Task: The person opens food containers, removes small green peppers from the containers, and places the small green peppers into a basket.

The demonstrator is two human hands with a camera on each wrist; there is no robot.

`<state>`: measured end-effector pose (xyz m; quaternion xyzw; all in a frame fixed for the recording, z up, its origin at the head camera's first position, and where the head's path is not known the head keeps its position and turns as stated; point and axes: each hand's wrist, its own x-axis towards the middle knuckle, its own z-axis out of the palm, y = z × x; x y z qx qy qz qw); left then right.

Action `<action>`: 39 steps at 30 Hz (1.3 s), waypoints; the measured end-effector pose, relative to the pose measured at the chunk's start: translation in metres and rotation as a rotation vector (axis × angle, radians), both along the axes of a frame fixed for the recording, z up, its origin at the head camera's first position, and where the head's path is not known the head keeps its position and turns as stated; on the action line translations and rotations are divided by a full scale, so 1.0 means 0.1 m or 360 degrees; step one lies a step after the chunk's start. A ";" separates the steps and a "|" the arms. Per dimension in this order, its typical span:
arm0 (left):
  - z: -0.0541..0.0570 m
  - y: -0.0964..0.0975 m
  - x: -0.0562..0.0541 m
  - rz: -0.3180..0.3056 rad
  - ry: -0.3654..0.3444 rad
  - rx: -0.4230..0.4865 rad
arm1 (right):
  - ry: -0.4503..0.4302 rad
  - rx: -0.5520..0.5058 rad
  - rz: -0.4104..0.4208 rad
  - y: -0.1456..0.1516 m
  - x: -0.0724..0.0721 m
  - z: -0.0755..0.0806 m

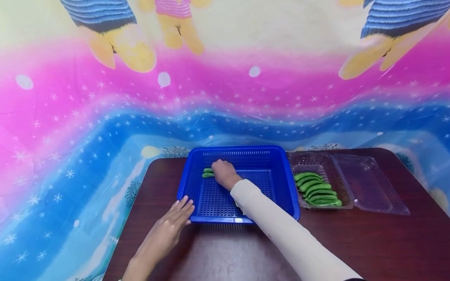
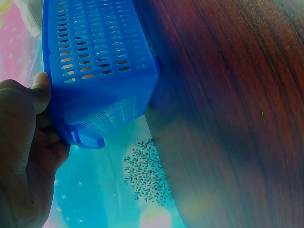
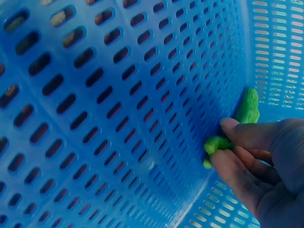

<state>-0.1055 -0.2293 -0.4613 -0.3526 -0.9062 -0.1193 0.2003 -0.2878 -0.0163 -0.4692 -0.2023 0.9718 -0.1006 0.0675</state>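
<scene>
Inside the blue plastic basket (image 1: 239, 218), my right hand (image 1: 226, 173) reaches down near the left wall. Its thumb and fingers pinch a green cucumber (image 3: 220, 145) by one end, seen in the right wrist view. Another cucumber (image 1: 208, 175) lies right beside it, partly hidden by the hand. My left hand (image 1: 172, 220) holds the basket's near left corner; in the left wrist view the thumb (image 2: 42, 85) presses the rim from outside and the other fingers lie round the corner.
Right of the basket stands a clear plastic box (image 1: 346, 195) with several green cucumbers (image 1: 318, 189) in a row. Its hinged lid (image 1: 372, 183) lies folded open to the right. Everything rests on a dark wooden table (image 1: 369, 242), with a patterned cloth (image 1: 225, 86) hanging behind.
</scene>
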 end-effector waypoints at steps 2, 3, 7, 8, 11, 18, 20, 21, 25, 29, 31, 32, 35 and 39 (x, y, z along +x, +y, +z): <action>0.00 0.00 0.00 0.0007 -0.0015 -0.0014 | -0.0012 0.0000 -0.0021 -0.01 0.00 -0.01; 0.00 0.00 0.00 0.0010 -0.0019 -0.0019 | -0.0015 0.0000 -0.0032 -0.01 0.00 -0.01; 0.01 0.00 0.00 0.0009 -0.0016 -0.0026 | -0.0021 -0.0014 -0.0061 -0.03 -0.02 -0.02; 0.01 0.00 0.00 0.0011 -0.0013 -0.0026 | -0.0020 -0.0013 -0.0060 -0.03 -0.02 -0.02; 0.01 0.00 0.00 0.0019 -0.0009 -0.0031 | -0.0021 -0.0006 -0.0053 -0.02 -0.04 0.00; 0.01 0.01 -0.01 0.0021 -0.0033 -0.0046 | -0.0083 0.0015 0.0047 0.17 -0.08 0.34; 0.01 0.01 -0.01 0.0017 -0.0022 -0.0044 | -0.0094 0.0029 0.0115 0.30 -0.07 0.55; 0.01 0.00 -0.01 0.0014 -0.0015 -0.0040 | -0.0095 0.0035 0.0143 0.38 -0.05 0.66; 0.01 0.00 -0.01 -0.0001 0.0014 -0.0018 | -0.0096 0.0028 0.0208 0.83 0.03 1.08; 0.01 0.01 -0.01 -0.0003 0.0018 -0.0009 | -0.0055 -0.0057 0.0180 1.44 0.13 1.31; 0.00 0.02 -0.01 0.0001 0.0010 -0.0018 | 0.0010 -0.0103 0.0169 1.78 0.18 1.31; 0.00 0.02 0.00 0.0004 0.0009 -0.0027 | 0.0057 -0.0112 0.0156 1.95 0.20 1.28; 0.00 0.02 0.00 0.0011 0.0011 -0.0039 | 0.0179 -0.0104 0.0132 2.45 0.27 1.13; 0.00 0.00 0.00 0.0004 0.0032 -0.0018 | 0.0241 -0.0009 0.0143 2.97 0.34 0.88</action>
